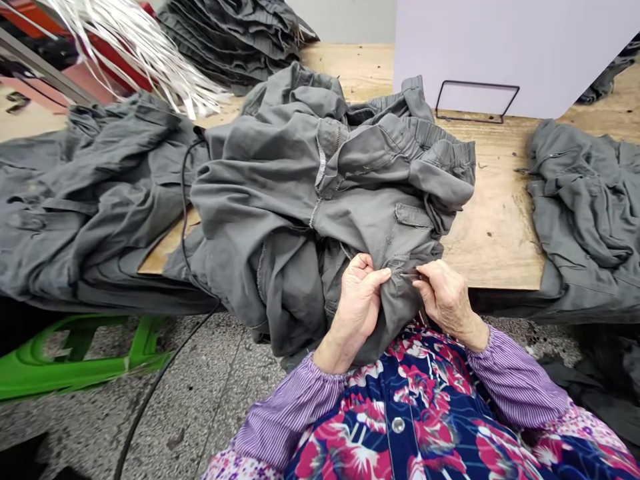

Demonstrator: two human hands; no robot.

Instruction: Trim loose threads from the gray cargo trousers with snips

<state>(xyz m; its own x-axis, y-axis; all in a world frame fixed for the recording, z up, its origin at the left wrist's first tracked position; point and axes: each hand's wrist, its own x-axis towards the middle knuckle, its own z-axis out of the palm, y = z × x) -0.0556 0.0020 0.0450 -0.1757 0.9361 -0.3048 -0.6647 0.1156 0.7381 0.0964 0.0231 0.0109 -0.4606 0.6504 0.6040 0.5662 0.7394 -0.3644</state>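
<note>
A pair of grey trousers (280,180) lies bunched over the front edge of the wooden table, its elastic waistband toward the back right. My left hand (361,297) is closed, with thumb and fingers pinching a fold of the cloth near a seam. Just to the right, my right hand (447,297) is closed around a thin, pointed metal tool (410,275). Its tips reach toward the pinched seam, while the fingers hide most of it, so its exact kind is unclear. A flapped pocket (414,215) shows above my hands.
More grey garments lie at the left (90,187) and right (590,220), with a stack (235,40) behind. White strips (135,53) hang at the upper left. A black cable (184,200) runs down to the floor beside a green stool (100,363). A wire stand (477,100) fronts a white panel (500,47).
</note>
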